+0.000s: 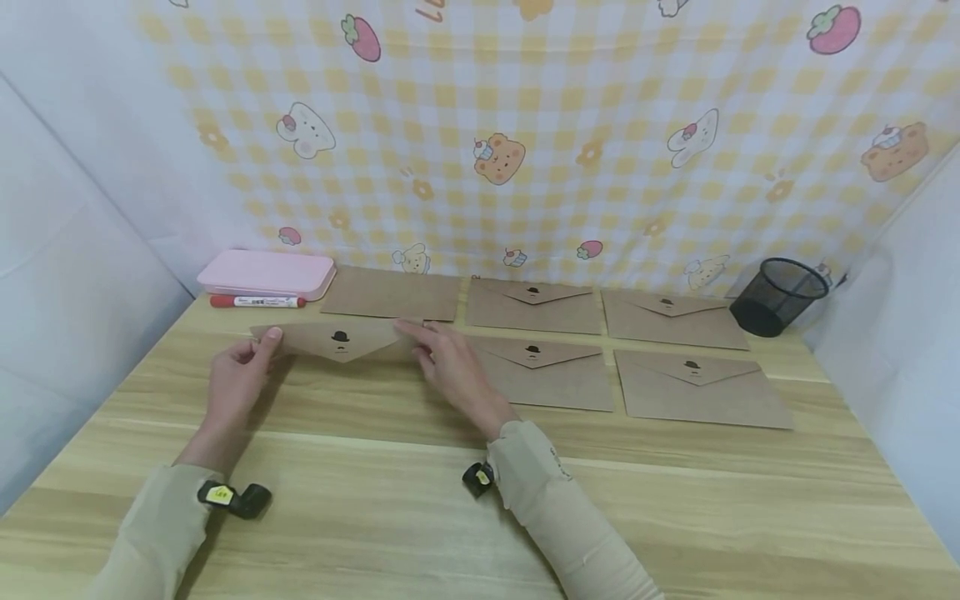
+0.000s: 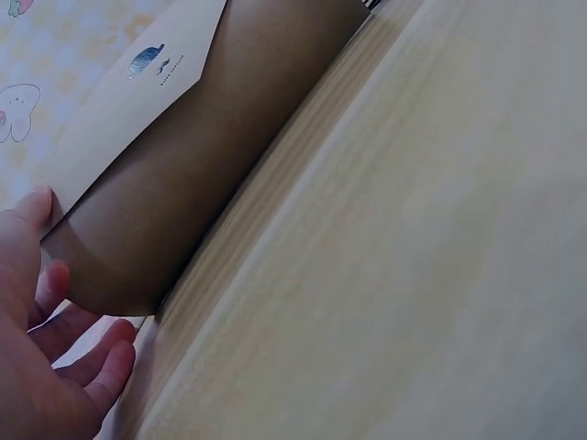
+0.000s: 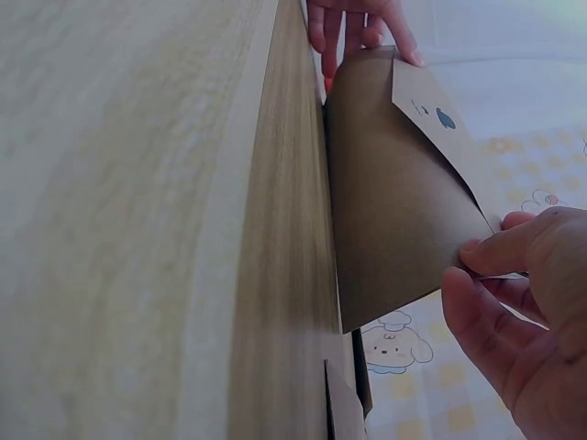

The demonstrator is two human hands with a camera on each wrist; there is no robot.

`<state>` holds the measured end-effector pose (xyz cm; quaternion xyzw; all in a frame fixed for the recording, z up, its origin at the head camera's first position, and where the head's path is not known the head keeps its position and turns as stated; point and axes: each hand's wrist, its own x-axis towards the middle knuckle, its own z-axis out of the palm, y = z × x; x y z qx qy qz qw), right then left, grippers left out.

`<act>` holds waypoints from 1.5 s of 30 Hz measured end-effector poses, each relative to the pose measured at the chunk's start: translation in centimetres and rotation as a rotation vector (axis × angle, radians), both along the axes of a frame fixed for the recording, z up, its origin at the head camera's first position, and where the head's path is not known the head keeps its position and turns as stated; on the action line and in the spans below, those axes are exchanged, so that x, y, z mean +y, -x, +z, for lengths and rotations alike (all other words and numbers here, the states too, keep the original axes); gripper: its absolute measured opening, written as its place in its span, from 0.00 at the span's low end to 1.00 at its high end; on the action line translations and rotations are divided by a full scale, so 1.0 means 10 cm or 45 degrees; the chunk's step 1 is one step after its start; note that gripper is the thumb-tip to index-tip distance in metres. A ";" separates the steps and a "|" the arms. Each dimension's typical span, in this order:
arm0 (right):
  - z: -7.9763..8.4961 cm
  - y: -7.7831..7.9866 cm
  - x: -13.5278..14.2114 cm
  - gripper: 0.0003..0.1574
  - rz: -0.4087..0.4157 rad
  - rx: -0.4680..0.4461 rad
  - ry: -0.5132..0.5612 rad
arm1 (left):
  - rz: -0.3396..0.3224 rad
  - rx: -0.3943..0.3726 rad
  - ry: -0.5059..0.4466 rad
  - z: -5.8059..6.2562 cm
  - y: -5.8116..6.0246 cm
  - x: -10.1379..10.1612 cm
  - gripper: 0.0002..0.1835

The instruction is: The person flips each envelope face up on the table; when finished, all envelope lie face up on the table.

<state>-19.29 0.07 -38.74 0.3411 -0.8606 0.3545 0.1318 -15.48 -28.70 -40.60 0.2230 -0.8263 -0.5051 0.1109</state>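
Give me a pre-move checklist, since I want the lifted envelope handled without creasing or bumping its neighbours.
1. Left hand pinches the envelope's left end: ok.
2. Right hand has a grip on the right end: ok.
3. Envelope raised on its lower edge off the table: ok.
4. Flap closed, hat mark showing: ok.
5. Sealed or only folded: cannot tell.
6. Clear of the blank envelope behind: cannot tell; they overlap in the head view.
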 end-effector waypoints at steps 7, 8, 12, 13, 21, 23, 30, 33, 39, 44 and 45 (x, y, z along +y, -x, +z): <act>0.02 -0.02 -0.01 0.30 0.014 0.040 0.037 | -0.024 0.012 -0.035 0.01 0.01 0.01 0.34; 0.02 -0.03 -0.02 0.30 0.018 0.049 0.053 | -0.022 0.026 -0.033 0.01 0.01 0.01 0.33; 0.04 -0.04 -0.05 0.29 0.024 0.063 0.145 | 0.001 0.111 -0.045 0.02 0.02 0.02 0.24; 0.04 -0.04 -0.06 0.28 0.020 0.055 0.169 | 0.009 0.131 -0.062 0.02 0.03 0.02 0.20; 0.01 -0.04 -0.08 0.27 -0.038 -0.132 0.239 | -0.015 0.260 -0.160 -0.01 0.03 -0.01 0.03; 0.02 -0.05 -0.08 0.29 -0.067 -0.159 0.174 | -0.081 0.199 -0.052 -0.02 0.02 -0.02 0.08; 0.05 -0.07 -0.06 0.42 -0.146 -0.252 -0.175 | -0.326 0.049 0.188 -0.03 0.02 -0.04 0.20; 0.04 -0.08 -0.06 0.42 -0.123 -0.325 -0.203 | -0.367 0.052 0.199 -0.03 0.02 -0.04 0.20; 0.02 -0.10 -0.05 0.35 -0.114 -0.365 -0.254 | -0.449 0.066 0.257 -0.02 0.01 -0.03 0.21; -0.02 -0.13 -0.05 0.20 -0.123 -0.182 -0.496 | -0.524 0.088 0.344 -0.02 0.00 -0.02 0.21; -0.02 -0.13 -0.05 0.17 -0.124 -0.120 -0.558 | -0.532 0.092 0.356 -0.02 0.00 -0.02 0.21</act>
